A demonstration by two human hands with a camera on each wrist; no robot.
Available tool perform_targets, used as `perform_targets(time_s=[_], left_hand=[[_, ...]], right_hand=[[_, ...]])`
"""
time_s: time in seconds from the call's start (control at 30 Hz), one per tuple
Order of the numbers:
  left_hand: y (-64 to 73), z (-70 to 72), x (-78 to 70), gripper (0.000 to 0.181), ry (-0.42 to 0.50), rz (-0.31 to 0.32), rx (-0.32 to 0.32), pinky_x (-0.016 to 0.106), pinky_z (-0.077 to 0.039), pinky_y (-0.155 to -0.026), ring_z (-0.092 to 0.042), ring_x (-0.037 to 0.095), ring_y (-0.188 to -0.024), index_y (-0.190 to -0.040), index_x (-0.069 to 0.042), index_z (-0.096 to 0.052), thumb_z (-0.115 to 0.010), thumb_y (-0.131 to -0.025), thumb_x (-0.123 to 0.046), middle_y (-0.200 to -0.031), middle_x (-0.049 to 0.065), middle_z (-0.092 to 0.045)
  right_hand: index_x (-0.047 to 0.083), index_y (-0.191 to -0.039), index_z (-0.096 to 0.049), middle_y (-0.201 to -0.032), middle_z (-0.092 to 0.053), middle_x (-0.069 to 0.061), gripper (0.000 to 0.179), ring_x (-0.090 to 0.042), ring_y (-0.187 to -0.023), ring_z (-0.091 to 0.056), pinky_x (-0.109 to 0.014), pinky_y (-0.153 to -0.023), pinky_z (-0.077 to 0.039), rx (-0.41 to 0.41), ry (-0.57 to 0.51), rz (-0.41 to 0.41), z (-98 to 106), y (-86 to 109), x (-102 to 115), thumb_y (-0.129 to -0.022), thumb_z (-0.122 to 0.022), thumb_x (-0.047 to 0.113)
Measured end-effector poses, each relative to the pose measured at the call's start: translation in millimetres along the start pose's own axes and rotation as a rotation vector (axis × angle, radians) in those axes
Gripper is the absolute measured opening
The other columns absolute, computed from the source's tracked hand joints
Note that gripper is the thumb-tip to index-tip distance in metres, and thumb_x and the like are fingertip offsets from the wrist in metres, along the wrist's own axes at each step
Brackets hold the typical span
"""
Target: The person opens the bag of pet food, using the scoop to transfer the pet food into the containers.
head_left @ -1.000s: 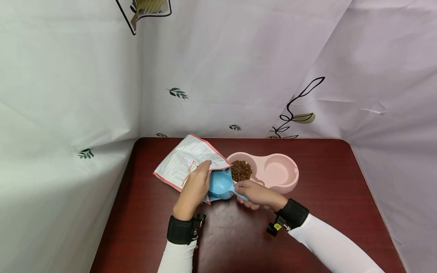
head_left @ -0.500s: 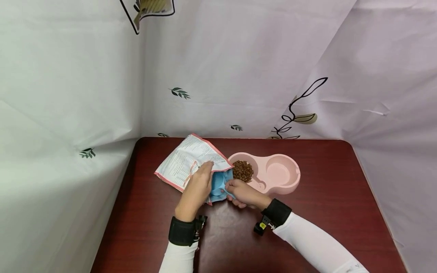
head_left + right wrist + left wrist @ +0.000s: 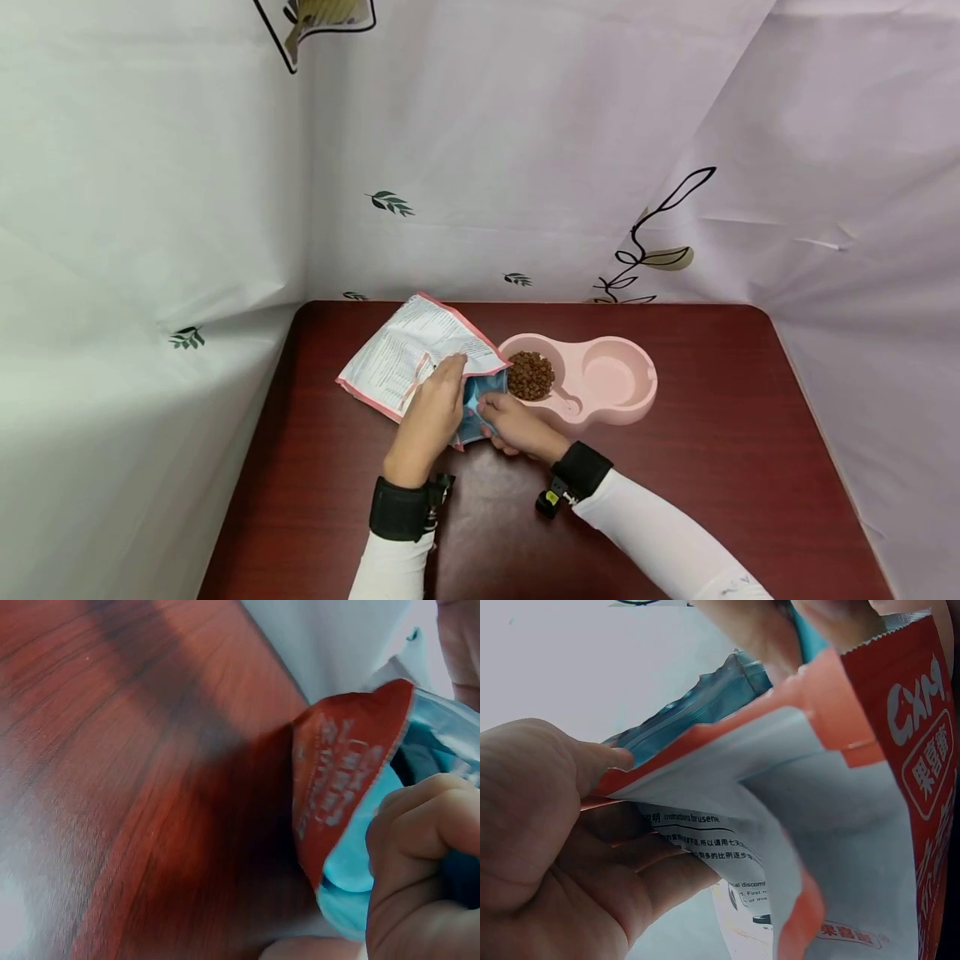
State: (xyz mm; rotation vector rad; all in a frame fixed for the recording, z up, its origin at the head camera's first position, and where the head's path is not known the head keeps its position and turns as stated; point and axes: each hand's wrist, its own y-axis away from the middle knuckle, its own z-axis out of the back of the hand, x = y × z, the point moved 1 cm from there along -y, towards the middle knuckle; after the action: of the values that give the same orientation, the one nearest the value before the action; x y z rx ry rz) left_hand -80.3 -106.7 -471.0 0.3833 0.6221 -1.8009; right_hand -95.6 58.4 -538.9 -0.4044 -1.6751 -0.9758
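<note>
A white pet-food bag (image 3: pixel 412 350) with red edges and a blue lining lies tilted at the left, its mouth facing right. My left hand (image 3: pixel 426 421) pinches the rim of the mouth; in the left wrist view the thumb is on the lining side, the other fingers behind the printed panel. My right hand (image 3: pixel 520 425) grips a light blue scoop (image 3: pixel 358 859) by its handle, its bowl inside the bag mouth and mostly hidden. Right of the bag, a pink double bowl (image 3: pixel 576 362) has brown kibble (image 3: pixel 530 377) in its left compartment; the right compartment holds none.
Everything stands on a dark red wooden table (image 3: pixel 705 450) with rounded far corners. White cloth walls (image 3: pixel 480 150) with leaf drawings close in the back and both sides. Each wrist wears a black strap with a small camera.
My right hand has moved left, pushing the scoop from the bag's opening deeper inside. The left hand keeps its hold on the rim; the bag and the pink bowl have stayed put.
</note>
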Motion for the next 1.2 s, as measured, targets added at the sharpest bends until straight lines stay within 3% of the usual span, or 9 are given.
perform_targets(time_s=[0.23, 0.77, 1.2], left_hand=[[1.1, 1.7, 2.1, 0.037, 0.016, 0.014, 0.011, 0.045, -0.057, -0.098, -0.06, 0.036, -0.132, -0.142, 0.007, -0.057, -0.052, -0.107, -0.003, -0.144, 0.025, -0.058], [-1.3, 1.6, 1.9, 0.036, 0.038, 0.018, 0.008, 0.046, -0.056, -0.1, -0.061, 0.034, -0.131, -0.141, 0.007, -0.058, -0.053, -0.106, -0.003, -0.143, 0.024, -0.059], [-1.2, 2.4, 3.3, 0.037, 0.04, 0.019, -0.008, 0.047, -0.055, -0.101, -0.06, 0.035, -0.132, -0.141, 0.007, -0.057, -0.053, -0.107, -0.004, -0.143, 0.025, -0.06]], right_hand=[[-0.009, -0.115, -0.048, -0.071, -0.046, 0.0, 0.037, -0.009, -0.045, -0.028, -0.023, -0.039, -0.028, -0.005, 0.016, 0.013, -6.1, -3.2, -2.2, -0.114, -0.034, 0.025], [-0.001, -0.108, -0.05, -0.069, -0.047, 0.0, 0.038, -0.007, -0.042, -0.027, -0.023, -0.038, -0.026, -0.033, -0.005, 0.074, -4.6, -12.2, -23.7, -0.114, -0.037, 0.034], [-0.002, -0.099, -0.05, -0.065, -0.047, 0.0, 0.043, -0.004, -0.039, -0.03, -0.021, -0.036, -0.026, -0.096, 0.052, 0.109, 0.2, 5.5, -38.7, -0.113, -0.041, 0.038]])
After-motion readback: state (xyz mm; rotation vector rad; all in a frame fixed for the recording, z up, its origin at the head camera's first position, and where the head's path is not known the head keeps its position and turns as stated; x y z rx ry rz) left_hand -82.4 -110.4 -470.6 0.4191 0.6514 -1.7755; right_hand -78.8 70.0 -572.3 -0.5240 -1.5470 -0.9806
